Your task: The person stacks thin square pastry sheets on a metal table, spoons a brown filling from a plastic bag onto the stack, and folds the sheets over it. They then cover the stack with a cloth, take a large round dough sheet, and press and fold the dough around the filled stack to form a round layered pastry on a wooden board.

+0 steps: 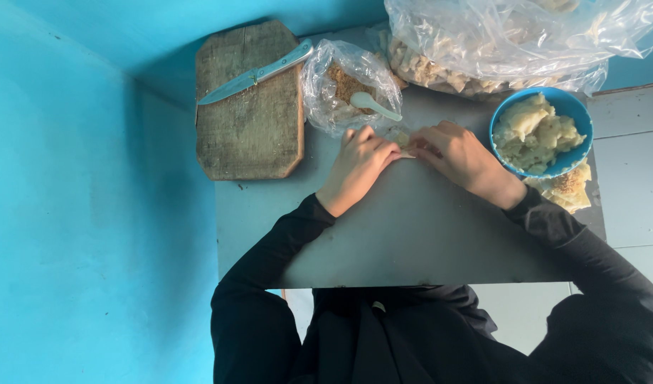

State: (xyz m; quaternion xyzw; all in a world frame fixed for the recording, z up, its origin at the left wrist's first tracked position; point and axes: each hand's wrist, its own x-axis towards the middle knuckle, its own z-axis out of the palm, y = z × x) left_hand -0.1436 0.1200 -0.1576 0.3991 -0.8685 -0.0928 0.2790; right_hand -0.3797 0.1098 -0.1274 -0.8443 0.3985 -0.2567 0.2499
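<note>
Blue walls close round a small grey worktop (pixel 412 235), and both hands meet at its far middle. Left hand (pixel 358 167) and right hand (pixel 458 158) pinch a small pale piece of dough (pixel 403 144) between narrowed fingers, flat on the surface; this looks like folding or sealing, and it seems to want an even press along the edge. Beyond: blue bowl (pixel 580 117) of dough, bag of filling (pixel 344 85) with spoon (pixel 373 104), board (pixel 250 114), knife (pixel 255 73).

Grey tabletop (pixel 383 235) against a bright turquoise wall (pixel 92 213). On the tabletop: weathered brown cutting board (pixel 252 128), silver knife (pixel 252 77), white spoon (pixel 373 104), blue bowl (pixel 579 117) of pale yellow dough (pixel 533 131). Black sleeves (pixel 284 249).
</note>
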